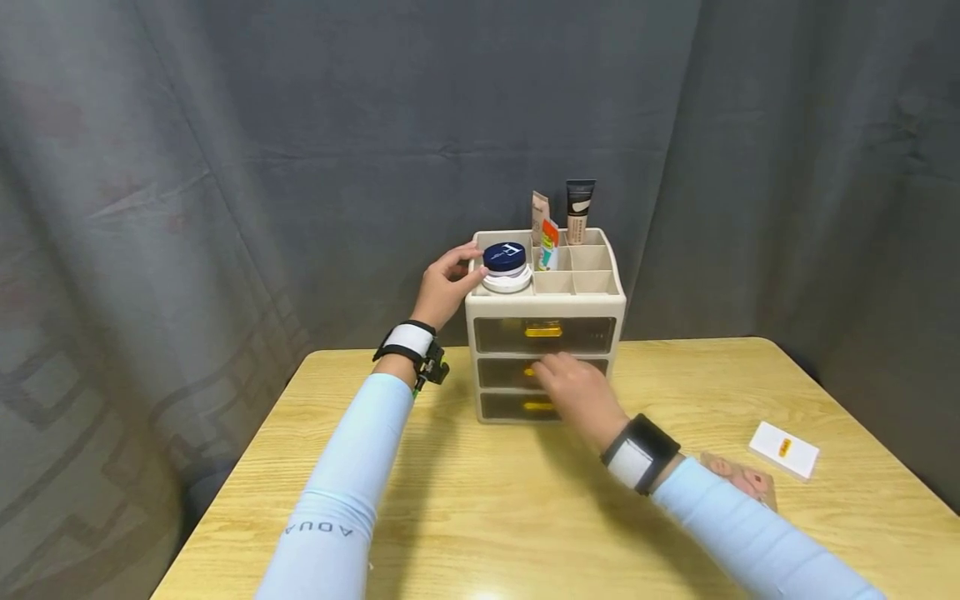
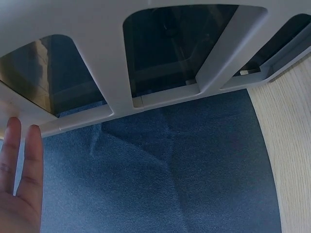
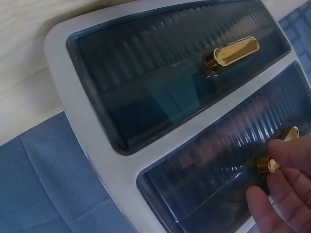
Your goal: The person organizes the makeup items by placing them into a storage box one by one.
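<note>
A cream desktop organizer (image 1: 546,306) with three dark see-through drawers stands at the back of the table. My right hand (image 1: 581,398) is at its middle drawer (image 1: 498,372); in the right wrist view the thumb and fingers pinch that drawer's gold handle (image 3: 290,133). All three drawers sit flush in the frame. At the organizer's upper left corner rests my left hand (image 1: 444,292), its straight fingers (image 2: 33,150) against the side wall. Beside the left thumb, a navy-lidded jar (image 1: 504,257) sits on a white round case (image 1: 507,282) in the top tray.
Tubes stand in the top compartments: a black-and-beige one (image 1: 578,210), a pinkish one (image 1: 539,215) and a small colourful one (image 1: 549,247). On the table's right lie a white box (image 1: 783,450) and a pink patterned flat item (image 1: 742,480), partly behind the right forearm. Grey curtain (image 1: 420,108) hangs behind.
</note>
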`<state>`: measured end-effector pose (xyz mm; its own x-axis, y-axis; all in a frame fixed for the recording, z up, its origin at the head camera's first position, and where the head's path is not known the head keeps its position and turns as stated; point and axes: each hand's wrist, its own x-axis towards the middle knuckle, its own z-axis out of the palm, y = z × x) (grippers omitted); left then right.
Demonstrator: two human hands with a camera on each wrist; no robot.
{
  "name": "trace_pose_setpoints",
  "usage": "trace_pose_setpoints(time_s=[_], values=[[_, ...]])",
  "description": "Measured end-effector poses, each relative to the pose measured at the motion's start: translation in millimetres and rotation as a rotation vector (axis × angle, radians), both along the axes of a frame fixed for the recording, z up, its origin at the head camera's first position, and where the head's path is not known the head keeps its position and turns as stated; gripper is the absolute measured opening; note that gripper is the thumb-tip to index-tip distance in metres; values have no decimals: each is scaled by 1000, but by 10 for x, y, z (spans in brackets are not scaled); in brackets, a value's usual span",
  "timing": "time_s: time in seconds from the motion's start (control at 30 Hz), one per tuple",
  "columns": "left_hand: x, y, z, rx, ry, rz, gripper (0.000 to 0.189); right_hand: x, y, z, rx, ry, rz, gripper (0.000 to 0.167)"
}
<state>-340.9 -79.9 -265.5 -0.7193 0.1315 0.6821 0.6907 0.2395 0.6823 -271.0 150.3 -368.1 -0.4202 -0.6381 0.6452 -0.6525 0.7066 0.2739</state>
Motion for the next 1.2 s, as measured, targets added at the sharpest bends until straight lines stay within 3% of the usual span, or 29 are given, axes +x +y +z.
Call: trace_pose_setpoints(time_s=[0.23,0.33,0.43,0.6,0.87,1.0,1.2], values=[[-230,-50,-139,-12,-46,60,32,-14,-38,-14,41,6,-23,41],[-284,-61,-187,-16,-57,58,33,27,-39,-57,52,39,-3,41],[-291,-66,-210,-2,-52,36,34,71,-34,-150,85,55,21,42],[-297,-69,-209,13,-40,27,33,114,-23,-332,129,-41,20,45],[-302,-55,-202,1,-52,23,32,33,-4,-543,121,-76,-30,34],[-304,-54,-205,0,-46,27,32,-19,-5,-611,134,-48,-35,34],[-292,-44,-183,8,-30,14,32,-62,-34,-639,168,72,-51,29]])
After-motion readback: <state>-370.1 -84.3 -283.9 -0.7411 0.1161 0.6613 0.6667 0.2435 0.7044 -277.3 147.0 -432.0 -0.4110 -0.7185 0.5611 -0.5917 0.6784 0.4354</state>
